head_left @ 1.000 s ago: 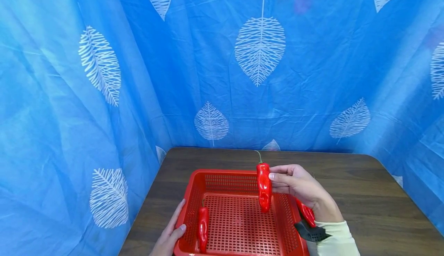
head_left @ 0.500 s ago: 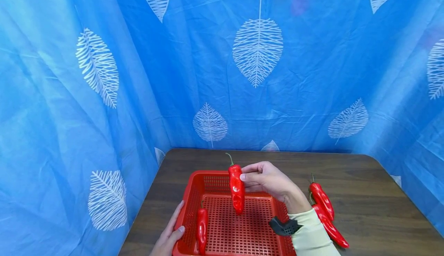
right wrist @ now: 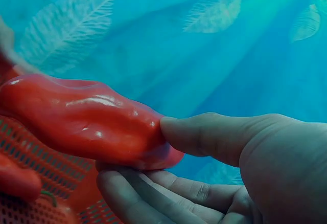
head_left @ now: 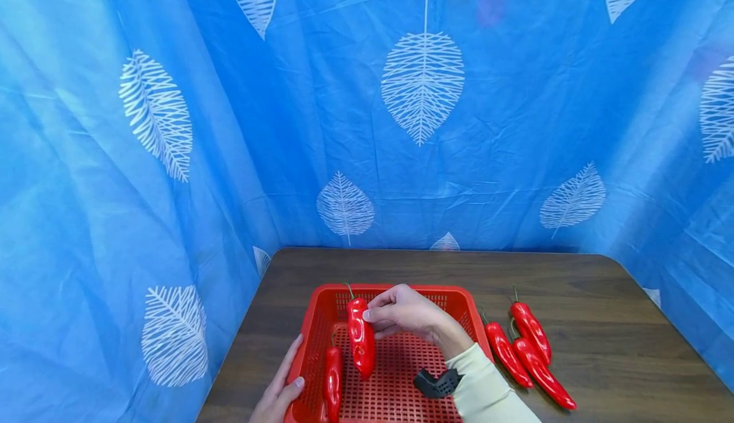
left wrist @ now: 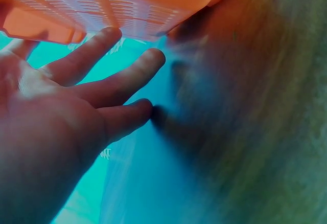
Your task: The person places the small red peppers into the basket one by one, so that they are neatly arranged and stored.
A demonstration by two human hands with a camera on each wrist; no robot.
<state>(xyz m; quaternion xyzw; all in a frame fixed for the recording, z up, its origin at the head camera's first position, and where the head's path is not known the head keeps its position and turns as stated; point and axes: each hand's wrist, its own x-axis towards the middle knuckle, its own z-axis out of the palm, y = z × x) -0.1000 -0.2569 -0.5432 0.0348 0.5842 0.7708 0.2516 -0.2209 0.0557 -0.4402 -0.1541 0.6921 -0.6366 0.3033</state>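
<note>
My right hand (head_left: 404, 311) pinches a shiny red chili pepper (head_left: 361, 340) near its stem end, thumb on one side and fingers on the other. The pepper hangs stem up over the left half of a red plastic basket (head_left: 395, 404). In the right wrist view its glossy, wavy body (right wrist: 92, 119) fills the space left of the thumb. A second red pepper (head_left: 333, 381) lies in the basket along the left side. At the basket's left wall is my left hand (head_left: 281, 388); the left wrist view shows its fingers (left wrist: 127, 81) spread and nearly straight.
Three more red peppers lie on the dark wood table (head_left: 619, 321) right of the basket: one close to its wall (head_left: 507, 354), two side by side (head_left: 532, 330) beyond it. A blue curtain (head_left: 516, 123) with white leaf prints stands behind and at both sides.
My right hand has carried its pepper leftward and somewhat lower over the basket. The peppers on the table, partly hidden behind the arm before, now show. The left hand stays in place.
</note>
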